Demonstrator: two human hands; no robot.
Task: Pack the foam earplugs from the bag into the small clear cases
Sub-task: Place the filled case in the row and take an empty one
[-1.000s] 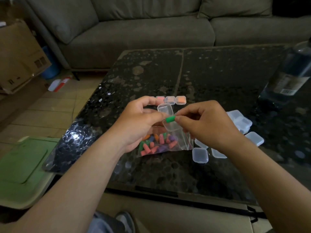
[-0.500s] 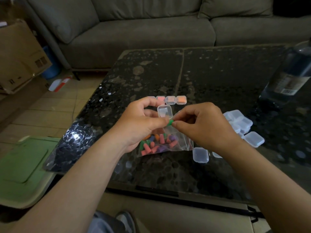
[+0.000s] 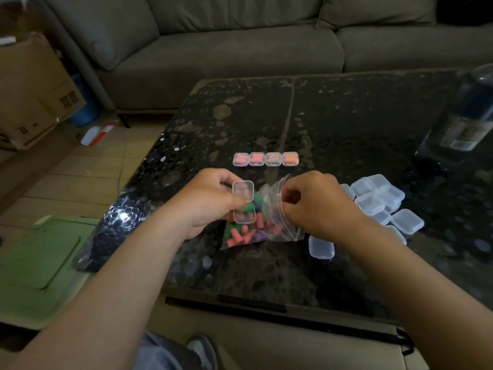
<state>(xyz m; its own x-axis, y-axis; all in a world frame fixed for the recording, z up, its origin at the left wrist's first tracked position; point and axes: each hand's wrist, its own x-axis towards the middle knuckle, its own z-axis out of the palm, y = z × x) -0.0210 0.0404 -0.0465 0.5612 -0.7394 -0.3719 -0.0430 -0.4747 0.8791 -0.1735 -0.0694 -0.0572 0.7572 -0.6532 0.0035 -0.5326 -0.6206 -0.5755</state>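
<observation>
Case (image 3: 243, 201) in left grip (image 3: 210, 205), over bag (image 3: 277, 225).

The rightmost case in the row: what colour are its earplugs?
Orange earplugs, best seen in head view.

Dark speckled desk (image 3: 346, 116). Centre: row of four filled cases (image 3: 265, 159), side by side. Nearer edge: clear bag (image 3: 277, 231) of coloured earplugs (image 3: 237, 237). Right: cluster of empty cases (image 3: 378, 198), with a single case (image 3: 321, 247) just beside it. Far right: bottle (image 3: 464, 121).

Honestly, nothing readable here. The bottle (image 3: 472, 102) at the tabletop's (image 3: 346, 116) right edge has a label (image 3: 462, 134) with a barcode, but the print is too blurry. The cardboard box (image 3: 34, 89) off to the left has dark printed marks, and I can't make those out either.
</observation>
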